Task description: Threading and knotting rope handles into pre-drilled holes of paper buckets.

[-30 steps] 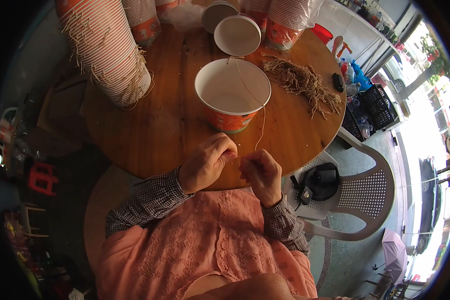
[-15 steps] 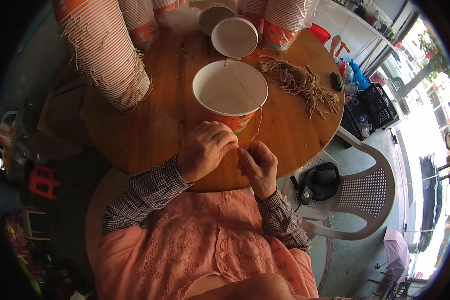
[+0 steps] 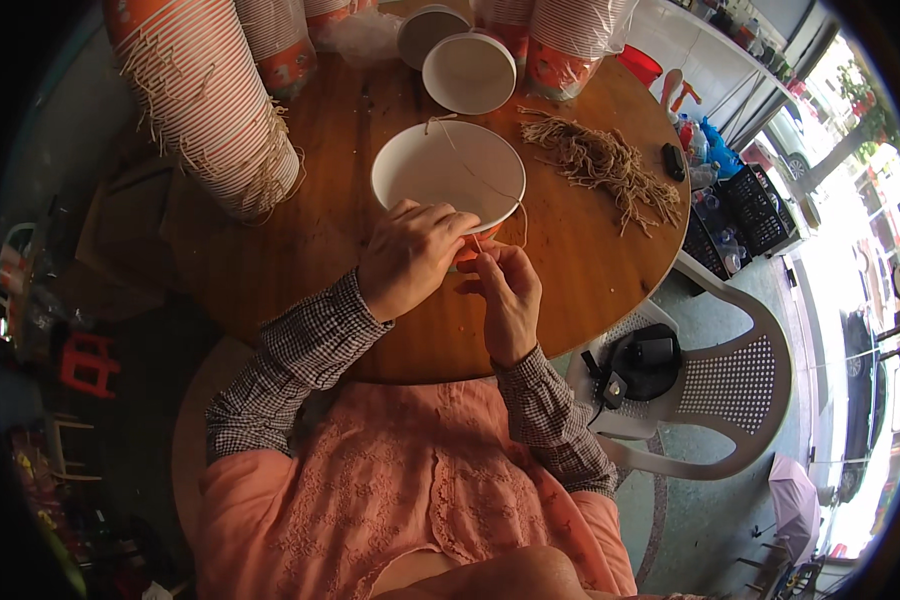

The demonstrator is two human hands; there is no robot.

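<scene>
White-lined paper tub just beyond the hands | left hand curled at its near rim, fingertips hidden, so grip is hard to tell | right hand pinching tan string | tangled string bundle farther out, rightward | stacked tubs farther out, leftward
</scene>
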